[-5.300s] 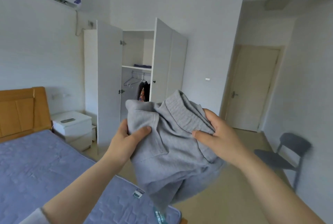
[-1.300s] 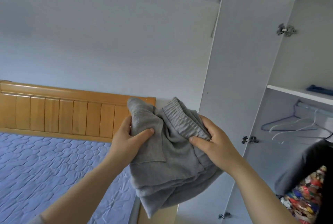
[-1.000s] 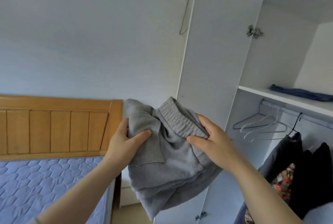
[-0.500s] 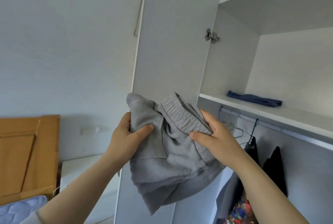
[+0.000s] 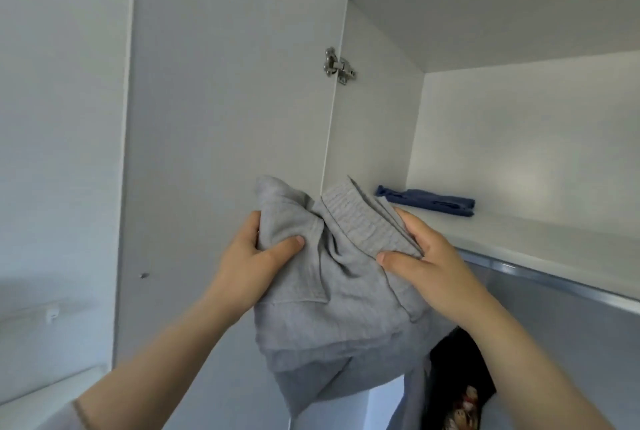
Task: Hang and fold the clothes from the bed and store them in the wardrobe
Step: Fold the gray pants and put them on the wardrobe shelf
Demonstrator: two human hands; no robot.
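1. the left hand [image 5: 247,265] and the right hand [image 5: 427,268] both grip a folded grey garment [image 5: 332,322], thumbs on the near face and fingers curled behind it. the right hand pinches the ribbed waistband, and the left hand holds a bunched corner.
2. the garment is held in the air beside the open wardrobe door [image 5: 225,118] and rests on nothing. its top edge is about level with the upper shelf [image 5: 519,239] and just short of the shelf's front edge. the lower folds sag below the hands.
3. done, as far as shown: a folded blue garment [image 5: 429,204] already lies near the left end of that shelf. dark clothes [image 5: 453,374] hang under the rail [image 5: 554,282], partly hidden by the grey bundle.
4. the grey piece looks folded, if loosely, so the step in hand seems to be setting it on the shelf. bare shelf shows in front of and to the right of the blue one.
5. left to do: this piece is not yet placed. the bed is out of view, so whether more clothes wait there cannot be told.
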